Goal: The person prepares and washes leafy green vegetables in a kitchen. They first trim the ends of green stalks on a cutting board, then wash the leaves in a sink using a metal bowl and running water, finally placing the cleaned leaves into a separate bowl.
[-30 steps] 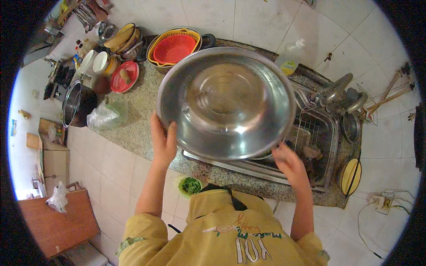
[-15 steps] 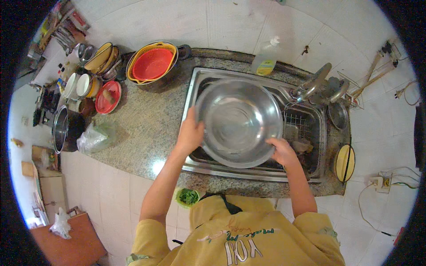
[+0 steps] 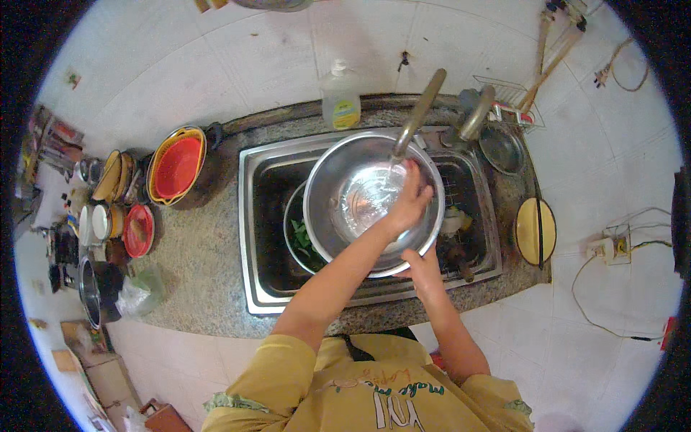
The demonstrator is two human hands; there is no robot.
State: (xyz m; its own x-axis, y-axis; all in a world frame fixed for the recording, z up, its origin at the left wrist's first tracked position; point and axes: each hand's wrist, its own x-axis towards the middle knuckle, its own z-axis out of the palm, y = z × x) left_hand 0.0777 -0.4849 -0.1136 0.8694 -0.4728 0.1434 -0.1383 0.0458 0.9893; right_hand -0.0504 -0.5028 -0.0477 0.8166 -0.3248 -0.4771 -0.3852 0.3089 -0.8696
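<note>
Left hand (image 3: 410, 205), fingers loosely spread, reaches into a steel basin (image 3: 360, 201) as the right hand (image 3: 425, 273) grips its rim. The basin, not yet put aside, is under the faucet (image 3: 419, 111) above the sink (image 3: 248, 237), where leafy greens (image 3: 306, 245) already lie in a bowl (image 3: 286, 229).

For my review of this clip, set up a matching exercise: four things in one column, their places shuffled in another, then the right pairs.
Things
1. left hand
2. right hand
3. green leaves
4. clear bottle

Places
A. standing behind the sink, near the wall
B. at the near rim of the metal basin
C. over the basin, near the tap spout
D. in the sink, partly hidden by the basin

Right pairs: 1-C, 2-B, 3-D, 4-A
</note>
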